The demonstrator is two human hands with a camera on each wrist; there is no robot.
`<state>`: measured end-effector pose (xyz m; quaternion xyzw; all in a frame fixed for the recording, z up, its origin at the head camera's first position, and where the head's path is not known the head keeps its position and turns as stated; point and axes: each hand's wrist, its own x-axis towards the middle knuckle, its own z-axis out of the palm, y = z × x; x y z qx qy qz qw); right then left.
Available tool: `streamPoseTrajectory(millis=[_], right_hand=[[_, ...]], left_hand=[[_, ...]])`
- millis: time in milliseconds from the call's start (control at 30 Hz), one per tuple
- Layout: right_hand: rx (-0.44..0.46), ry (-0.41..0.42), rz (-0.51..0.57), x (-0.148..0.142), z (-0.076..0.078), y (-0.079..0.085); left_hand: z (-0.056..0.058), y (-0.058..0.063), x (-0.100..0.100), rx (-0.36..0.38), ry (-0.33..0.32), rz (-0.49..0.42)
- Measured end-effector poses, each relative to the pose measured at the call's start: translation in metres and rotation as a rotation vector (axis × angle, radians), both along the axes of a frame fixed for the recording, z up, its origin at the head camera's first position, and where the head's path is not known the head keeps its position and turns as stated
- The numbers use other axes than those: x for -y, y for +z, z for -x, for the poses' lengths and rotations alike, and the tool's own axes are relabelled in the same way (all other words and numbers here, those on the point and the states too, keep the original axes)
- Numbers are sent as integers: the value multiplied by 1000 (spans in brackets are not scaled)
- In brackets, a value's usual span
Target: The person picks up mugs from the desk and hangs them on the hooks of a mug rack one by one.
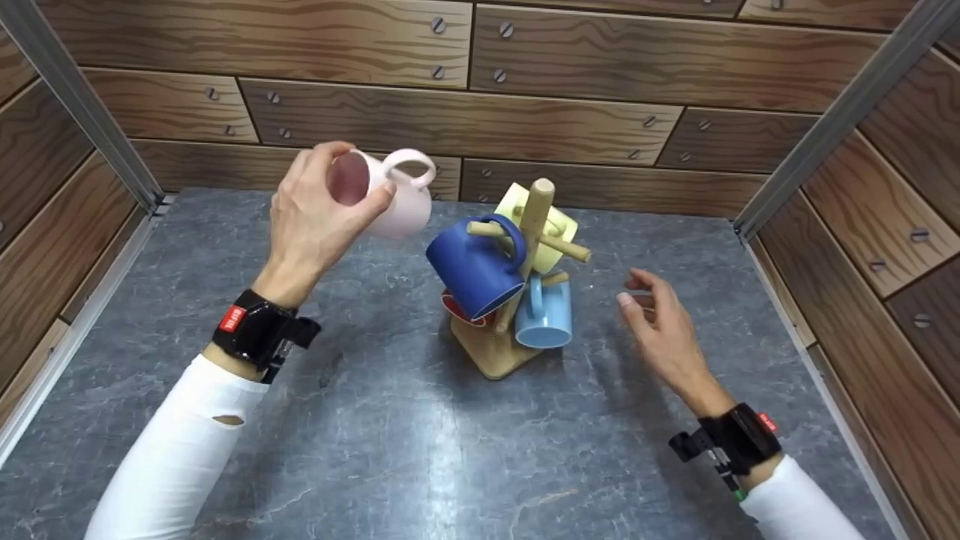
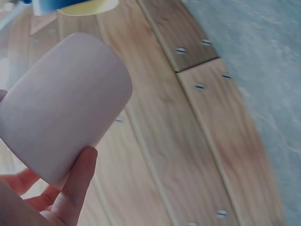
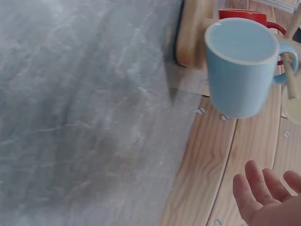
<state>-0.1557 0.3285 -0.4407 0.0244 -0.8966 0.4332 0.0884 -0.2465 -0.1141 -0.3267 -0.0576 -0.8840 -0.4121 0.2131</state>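
Observation:
My left hand (image 1: pixel 311 206) grips a pale pink mug (image 1: pixel 405 206) near its rim, up off the table and left of a wooden mug tree (image 1: pixel 536 217). The mug is tilted, its handle upward; in the left wrist view the mug's outer wall (image 2: pixel 70 103) faces the camera. From the tree's pegs hang a dark blue mug (image 1: pixel 476 262), a light blue mug (image 1: pixel 545 315) and a pale yellow mug (image 1: pixel 562 225). A red mug (image 1: pixel 457 307) is mostly hidden behind the dark blue one. To the right of the tree, my right hand (image 1: pixel 664 330) holds nothing, its fingers loosely bent.
The mug tree's square wooden base (image 1: pixel 491 364) stands on a grey marbled tabletop (image 1: pixel 375 450). Wood-patterned panels (image 1: pixel 360 112) wall the back and both sides, with metal posts (image 1: pixel 832 112) at the rear corners.

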Motion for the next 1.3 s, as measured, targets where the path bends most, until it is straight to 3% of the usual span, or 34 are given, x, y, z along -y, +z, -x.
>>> streamPoseTrajectory(millis=[167, 367, 600, 800, 1067, 1300], right_hand=[[-57, -26, 30, 4, 2, 20], [-230, -50, 82, 13, -3, 38], [-433, -38, 129, 24, -8, 51], [-499, 10, 213, 35, -12, 69], [-586, 180, 350, 66, -16, 96], [-642, 255, 295, 90, -18, 116]], left_hand=[[-10, 17, -10, -92, -26, -41], [-27, 32, -24, -178, -75, -104], [-48, 40, -42, -224, -175, -113], [-60, 48, -52, -236, -237, -119], [-72, 43, -70, -219, -319, -136], [-77, 36, -84, -216, -349, -105]])
